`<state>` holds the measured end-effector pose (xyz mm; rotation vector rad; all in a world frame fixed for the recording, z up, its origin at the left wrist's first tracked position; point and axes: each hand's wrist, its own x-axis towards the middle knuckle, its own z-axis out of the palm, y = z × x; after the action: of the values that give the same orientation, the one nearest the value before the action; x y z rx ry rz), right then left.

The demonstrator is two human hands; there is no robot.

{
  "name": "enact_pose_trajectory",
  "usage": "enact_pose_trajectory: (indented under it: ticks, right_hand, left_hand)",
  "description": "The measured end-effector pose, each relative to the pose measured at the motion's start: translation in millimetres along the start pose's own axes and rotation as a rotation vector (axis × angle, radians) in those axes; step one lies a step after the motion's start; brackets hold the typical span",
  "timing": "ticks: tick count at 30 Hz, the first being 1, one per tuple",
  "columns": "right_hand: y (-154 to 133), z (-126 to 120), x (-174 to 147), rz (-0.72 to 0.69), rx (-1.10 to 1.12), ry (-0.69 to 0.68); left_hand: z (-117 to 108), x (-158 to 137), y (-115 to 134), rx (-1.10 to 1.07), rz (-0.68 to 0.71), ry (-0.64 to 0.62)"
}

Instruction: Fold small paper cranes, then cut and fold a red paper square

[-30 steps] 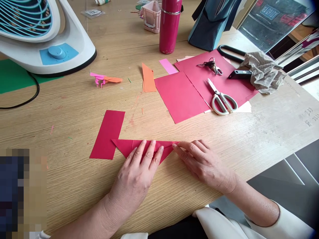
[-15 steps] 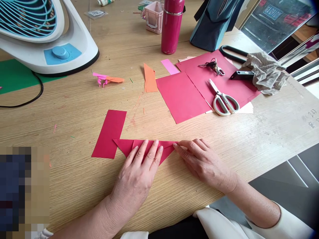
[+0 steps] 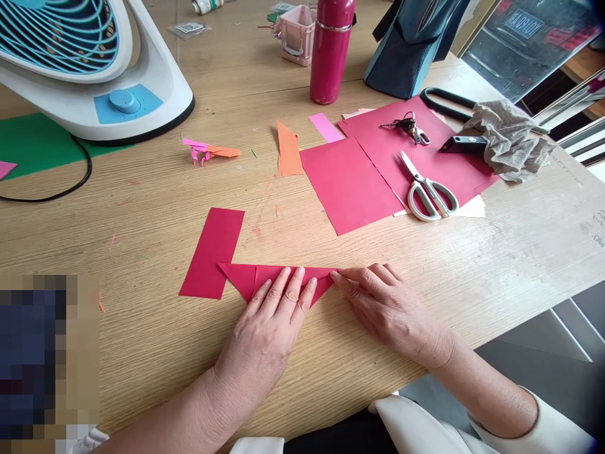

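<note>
A folded red sheet of paper (image 3: 241, 277) lies in front of me, its long straight edge on the far side and pointed ends left and right. My left hand (image 3: 269, 328) rests flat across its middle, fingers outstretched and pressing it to the table. At the right tip, my right hand (image 3: 387, 309) pinches the corner between thumb and curled fingers. Part of the folded sheet is hidden beneath my left hand. Its left point overlaps a flat red paper strip (image 3: 212, 252) lying slantwise.
White-handled scissors (image 3: 432, 195) and keys (image 3: 409, 126) lie on red paper sheets (image 3: 352, 183). Orange paper (image 3: 288, 151) and a pink-and-orange paper piece (image 3: 212, 151) sit beyond my hands. A fan (image 3: 155, 94), a red bottle (image 3: 331, 57) and a crumpled cloth (image 3: 510, 139) stand farther out.
My left hand has slid slightly right along the folded paper. My right hand keeps its pinch at the right corner. The whole view has shifted a little.
</note>
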<state>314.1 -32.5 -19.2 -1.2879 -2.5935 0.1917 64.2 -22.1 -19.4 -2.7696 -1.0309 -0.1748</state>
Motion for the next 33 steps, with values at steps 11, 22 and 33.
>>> enact_pose_trajectory:
  ticks: [11, 22, 33]
  right_hand:
    - [1.4, 2.2, -1.1, -0.032, -0.073, -0.016]
    - [3.6, 6.1, -2.5, -0.034, -0.120, -0.023]
    - [2.7, 3.3, 0.9, -0.019, -0.137, -0.034]
  left_hand:
    - [-5.3, 1.7, 4.9, 0.046, -0.024, -0.110]
    - [-2.2, 1.3, 5.5, 0.045, -0.028, -0.086]
    - [-1.9, 0.1, 8.5, 0.055, -0.061, -0.075]
